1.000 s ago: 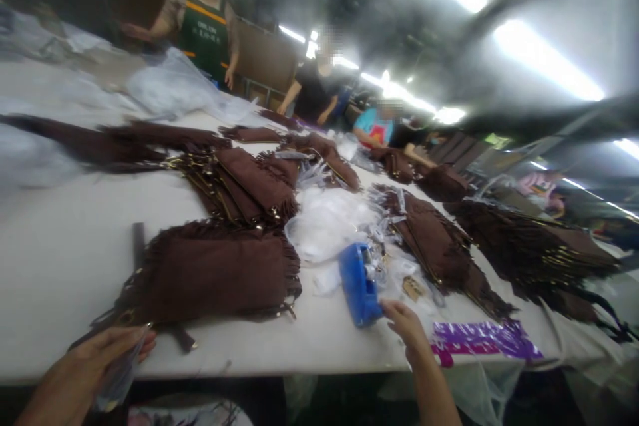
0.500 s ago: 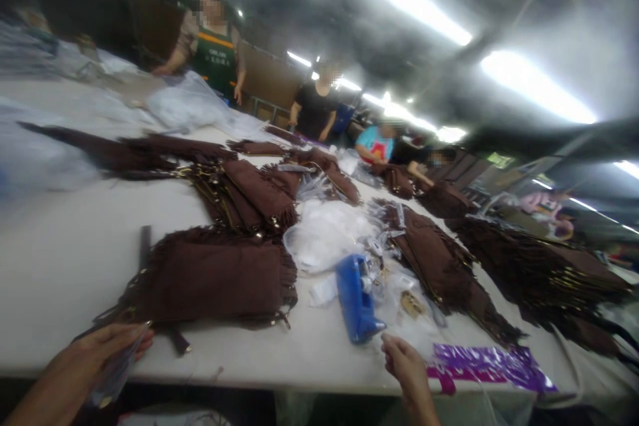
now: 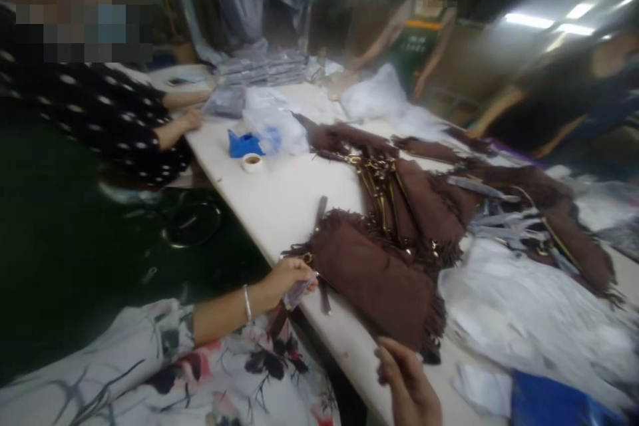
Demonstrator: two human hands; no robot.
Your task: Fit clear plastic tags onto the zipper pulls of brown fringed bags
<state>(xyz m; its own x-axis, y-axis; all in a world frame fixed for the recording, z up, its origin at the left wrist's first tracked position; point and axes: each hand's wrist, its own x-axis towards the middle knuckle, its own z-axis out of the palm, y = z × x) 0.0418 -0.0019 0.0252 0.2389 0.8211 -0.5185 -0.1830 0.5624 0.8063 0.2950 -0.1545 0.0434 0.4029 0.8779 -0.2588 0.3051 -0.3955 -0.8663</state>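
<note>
My left hand (image 3: 287,278), with a bracelet on the wrist, is closed on a small clear plastic bag (image 3: 298,291) at the near edge of the white table (image 3: 279,203). It sits at the strap end of a brown fringed suede bag (image 3: 374,279) lying flat on the table. My right hand (image 3: 407,383) is low in the view, just below that bag's fringe, with fingers and thumb drawn together; what they pinch is too blurred to name. A blue tape dispenser (image 3: 544,403) lies to its right.
More brown fringed bags with gold hardware (image 3: 424,193) are piled behind. White plastic bags (image 3: 524,306) cover the right side. Farther along lie a second blue dispenser (image 3: 243,144) and a tape roll (image 3: 251,162). A person in polka dots (image 3: 100,120) sits left; another in a green apron (image 3: 424,40) stands at the far end.
The view has swung left and down. My right hand has drawn back from the blue tape dispenser toward me. My left hand still grips the clear bag at the table edge.
</note>
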